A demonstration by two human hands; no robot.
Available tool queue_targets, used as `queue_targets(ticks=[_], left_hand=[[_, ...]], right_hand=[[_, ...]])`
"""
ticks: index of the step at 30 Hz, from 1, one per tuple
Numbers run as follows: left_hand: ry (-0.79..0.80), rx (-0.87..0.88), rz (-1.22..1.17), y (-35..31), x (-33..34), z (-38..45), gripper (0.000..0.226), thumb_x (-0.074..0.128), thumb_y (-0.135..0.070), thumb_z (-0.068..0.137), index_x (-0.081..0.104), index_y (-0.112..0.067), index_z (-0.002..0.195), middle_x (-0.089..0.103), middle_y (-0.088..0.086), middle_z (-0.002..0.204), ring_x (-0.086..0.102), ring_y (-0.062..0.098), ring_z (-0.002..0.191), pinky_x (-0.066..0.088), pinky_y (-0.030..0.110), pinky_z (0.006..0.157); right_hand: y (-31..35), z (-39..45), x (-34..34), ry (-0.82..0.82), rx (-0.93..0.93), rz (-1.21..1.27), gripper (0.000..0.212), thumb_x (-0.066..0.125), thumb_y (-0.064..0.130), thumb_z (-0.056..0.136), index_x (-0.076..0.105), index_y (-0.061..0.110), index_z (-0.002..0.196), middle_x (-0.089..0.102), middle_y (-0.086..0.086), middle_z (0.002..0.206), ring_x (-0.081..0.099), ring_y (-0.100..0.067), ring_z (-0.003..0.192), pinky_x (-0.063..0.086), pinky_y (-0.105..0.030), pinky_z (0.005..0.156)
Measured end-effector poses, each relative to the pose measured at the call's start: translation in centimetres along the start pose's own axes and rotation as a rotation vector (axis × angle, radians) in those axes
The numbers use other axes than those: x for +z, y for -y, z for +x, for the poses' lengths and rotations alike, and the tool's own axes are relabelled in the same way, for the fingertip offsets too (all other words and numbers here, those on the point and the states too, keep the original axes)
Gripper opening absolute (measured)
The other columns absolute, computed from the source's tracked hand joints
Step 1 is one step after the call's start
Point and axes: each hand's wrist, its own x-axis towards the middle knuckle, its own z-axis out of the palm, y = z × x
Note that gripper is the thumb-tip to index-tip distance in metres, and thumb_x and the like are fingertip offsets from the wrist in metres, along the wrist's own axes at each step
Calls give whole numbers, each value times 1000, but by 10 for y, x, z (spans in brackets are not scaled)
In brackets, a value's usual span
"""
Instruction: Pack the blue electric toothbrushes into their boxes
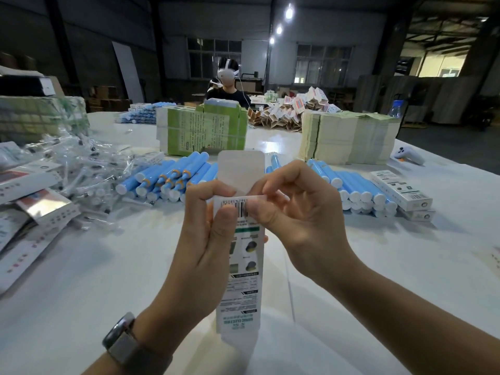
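The box (243, 266) is held upright between both hands, above the tabletop (108, 280). The left hand (205, 239) curls round its upper body; the right hand (292, 209) pinches the barcoded flap at its top, with the tuck flap standing open behind. It looks like thin card: light, easily creased, best held by the side edges. Toothbrushes (167, 180) lie stacked just beyond the hands, wrapped brush heads (89, 169) to their left, finished boxes (400, 190) to their right. Nothing blocks the reach.

The printed cardboard box (244, 269) looked matt; the blue toothbrush handles (167, 180) were smooth plastic, the white table (81, 266) faintly glossy.
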Motion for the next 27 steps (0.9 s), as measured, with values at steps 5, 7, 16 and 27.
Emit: queue_targets(ticks=[5,7,16,27], left_hand=[[22,-42,-33,2,-1,0,13,41,-39,101,51,-46,104,69,-15,92,67,4,74,54,19,65],[35,-53,-49,0,0,0,18,38,-35,100,50,-48,105,70,-16,96,68,3,78,55,18,67],[44,-113,-139,-2,1,2,22,48,-36,103,45,-55,113,74,2,107,73,19,87,57,26,73],[-36,-177,10,4,-1,1,34,57,-49,86,51,-55,119,74,-2,95,74,18,80,59,28,65]], right_hand=[[2,5,-3,-29,69,48,65,69,-3,76,50,35,124,58,9,124,63,-16,106,56,-34,81],[2,8,-4,-1,98,114,79,66,-7,74,44,37,136,59,1,122,63,-17,106,54,-34,83],[3,11,-13,58,154,25,50,70,4,77,67,32,118,69,2,101,64,-25,98,58,-39,76],[0,9,-13,116,61,30,20,62,11,85,75,7,99,68,-3,98,65,-16,98,51,-26,82]])
